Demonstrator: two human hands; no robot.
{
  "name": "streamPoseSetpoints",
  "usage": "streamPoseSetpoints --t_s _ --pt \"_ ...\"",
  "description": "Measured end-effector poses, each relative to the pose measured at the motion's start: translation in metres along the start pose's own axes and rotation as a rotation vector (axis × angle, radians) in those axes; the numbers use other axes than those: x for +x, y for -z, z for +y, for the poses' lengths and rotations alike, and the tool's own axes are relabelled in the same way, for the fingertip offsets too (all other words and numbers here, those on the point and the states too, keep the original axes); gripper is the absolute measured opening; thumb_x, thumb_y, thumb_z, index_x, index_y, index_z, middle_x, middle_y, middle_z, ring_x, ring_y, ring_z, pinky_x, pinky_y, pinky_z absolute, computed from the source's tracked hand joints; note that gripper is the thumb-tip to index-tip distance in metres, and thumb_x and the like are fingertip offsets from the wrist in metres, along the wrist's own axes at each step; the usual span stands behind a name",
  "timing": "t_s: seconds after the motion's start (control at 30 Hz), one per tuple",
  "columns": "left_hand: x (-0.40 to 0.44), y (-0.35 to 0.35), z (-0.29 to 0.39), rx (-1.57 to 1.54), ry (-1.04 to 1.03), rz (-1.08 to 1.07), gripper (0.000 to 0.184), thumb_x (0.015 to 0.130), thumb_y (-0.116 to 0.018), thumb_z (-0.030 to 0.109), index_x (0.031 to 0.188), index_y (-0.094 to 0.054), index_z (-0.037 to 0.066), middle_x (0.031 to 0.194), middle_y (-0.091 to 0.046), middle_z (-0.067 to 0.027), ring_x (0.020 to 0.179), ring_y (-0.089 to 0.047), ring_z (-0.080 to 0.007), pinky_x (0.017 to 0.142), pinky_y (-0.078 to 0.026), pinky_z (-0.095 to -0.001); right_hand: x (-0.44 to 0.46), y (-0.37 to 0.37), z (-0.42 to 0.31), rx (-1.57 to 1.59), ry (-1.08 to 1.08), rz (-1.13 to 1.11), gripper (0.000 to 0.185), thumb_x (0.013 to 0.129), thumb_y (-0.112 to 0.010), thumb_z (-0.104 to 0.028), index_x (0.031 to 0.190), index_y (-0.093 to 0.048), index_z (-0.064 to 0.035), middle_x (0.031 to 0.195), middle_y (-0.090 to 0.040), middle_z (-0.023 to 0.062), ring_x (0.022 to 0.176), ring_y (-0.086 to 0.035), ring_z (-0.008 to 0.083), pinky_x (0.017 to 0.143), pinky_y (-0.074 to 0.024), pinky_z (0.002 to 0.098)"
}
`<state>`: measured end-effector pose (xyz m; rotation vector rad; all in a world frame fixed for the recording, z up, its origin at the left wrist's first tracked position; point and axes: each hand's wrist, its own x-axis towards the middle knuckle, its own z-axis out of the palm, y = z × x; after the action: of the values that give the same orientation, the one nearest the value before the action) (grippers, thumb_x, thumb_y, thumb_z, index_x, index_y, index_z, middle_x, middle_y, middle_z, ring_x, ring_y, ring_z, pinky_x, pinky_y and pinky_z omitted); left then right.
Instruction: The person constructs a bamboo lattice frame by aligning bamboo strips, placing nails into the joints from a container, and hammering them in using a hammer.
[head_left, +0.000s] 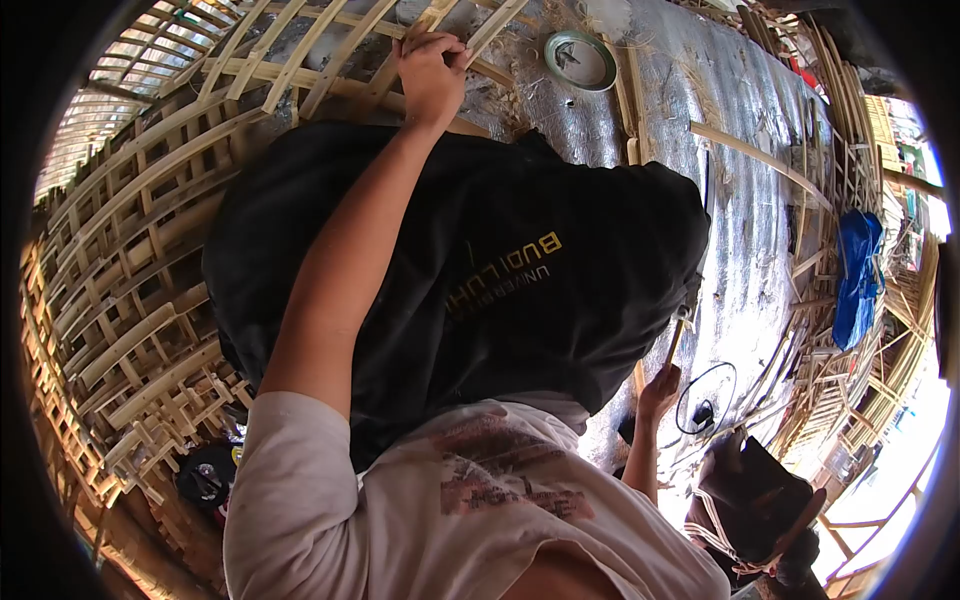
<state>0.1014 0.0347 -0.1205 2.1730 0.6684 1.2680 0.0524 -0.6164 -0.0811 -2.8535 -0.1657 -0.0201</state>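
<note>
Shirt (400, 540); intervening black cloth (570, 345); slats (497, 28), plate (581, 61) beyond

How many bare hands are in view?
2: the left hand at the pale bamboo slats, top; the right hand gripping a slim brown handle, lower right. No others show.

Black cloth (490, 285): "BUDI LUH…", "UNIVER…"

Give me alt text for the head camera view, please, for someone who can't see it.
The left hand touches a slatted wooden frame, while the right hand holds a wooden-handled tool. A black cloth with yellow lettering spreads in front; a plate sits beyond it on a silvery sheet.
</note>
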Motion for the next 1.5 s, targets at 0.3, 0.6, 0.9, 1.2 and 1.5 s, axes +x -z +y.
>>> streamPoseSetpoints --t_s 0.3,0.6,0.9,1.2,1.5 --pt "-0.001 0.002 0.002 -0.010 0.014 0.003 0.006 0.078 -0.080 0.008 0.079 -0.075 0.010 0.097 -0.072 -0.0007 0.124 -0.056 -0.0293 0.114 -0.028 -0.0606 0.119 0.082 -0.125 0.705 -0.027 0.003 0.023 0.107 -0.051 -0.023 0.119 -0.052 -0.0031 0.066 -0.043 -0.0054 0.050 -0.038 0.0013 0.042 -0.0295 0.0205" --pt "-0.001 0.004 0.011 0.030 0.093 -0.032 0.005 0.079 -0.079 0.009 0.080 -0.075 0.010 0.100 -0.072 -0.0015 0.126 -0.055 -0.0301 0.115 -0.026 -0.0596 0.227 0.089 -0.305 0.229 0.758 -0.092 0.016 0.106 -0.051 -0.016 0.113 -0.054 -0.0021 0.064 -0.051 0.0121 0.053 -0.048 0.0177 0.049 -0.0372 0.0345" --pt "-0.001 0.004 0.014 -0.012 0.153 -0.038 0.006 0.079 -0.079 0.008 0.079 -0.073 0.010 0.099 -0.070 -0.0003 0.128 -0.053 -0.0288 0.118 -0.023 -0.0583 0.249 -0.011 -0.424 0.170 1.198 -0.328 0.023 0.100 -0.061 -0.018 0.119 -0.055 -0.0067 0.079 -0.068 0.0237 0.068 -0.066 0.0460 0.057 -0.0520 0.0516" --pt "0.002 0.009 0.022 0.059 0.175 -0.049 0.009 0.078 -0.081 0.011 0.078 -0.073 0.007 0.102 -0.073 -0.0016 0.127 -0.056 -0.0289 0.117 -0.027 -0.0533 0.260 -0.057 -0.437 0.281 1.374 -0.191 0.026 0.099 -0.064 -0.018 0.120 -0.051 -0.0081 0.075 -0.066 0.0226 0.066 -0.065 0.0451 0.058 -0.0532 0.0524" --pt "0.000 0.007 0.019 0.062 0.136 -0.036 0.009 0.078 -0.081 0.013 0.078 -0.073 0.009 0.099 -0.074 -0.0020 0.128 -0.055 -0.0292 0.116 -0.028 -0.0532 0.243 -0.031 -0.448 0.260 1.162 -0.294 0.020 0.104 -0.054 -0.023 0.117 -0.052 -0.0068 0.071 -0.065 0.0216 0.064 -0.065 0.0438 0.054 -0.0499 0.0502"
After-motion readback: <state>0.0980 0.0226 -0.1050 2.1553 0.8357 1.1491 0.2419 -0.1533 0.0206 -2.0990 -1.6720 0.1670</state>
